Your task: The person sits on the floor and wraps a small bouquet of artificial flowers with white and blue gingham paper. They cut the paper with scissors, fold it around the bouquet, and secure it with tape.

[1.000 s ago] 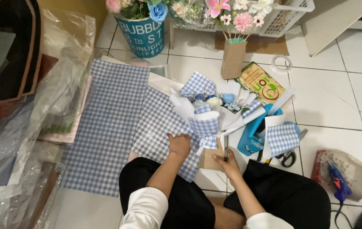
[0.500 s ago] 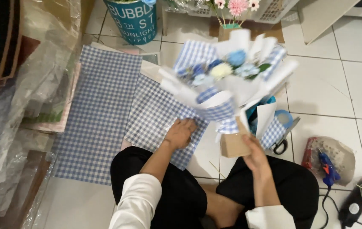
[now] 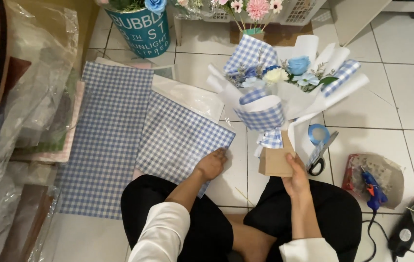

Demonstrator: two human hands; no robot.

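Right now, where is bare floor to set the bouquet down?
Bare white tile lies right of the blue-and-white wrapped bouquet, above the blue glue gun. It is crowded left, where blue gingham paper sheets cover the floor under the left hand, and around the black-handled scissors.

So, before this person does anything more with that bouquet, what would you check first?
1. Right hand grips the brown box base of the bouquet: ok.
2. Bouquet upright, not tipping: ok.
3. Left hand rests on the corner of the blue gingham sheet: ok.
4. Gingham sheet lies flat on the floor: ok.
5. Scissors lie apart from both hands: ok.
6. Glue gun switched off: cannot tell.
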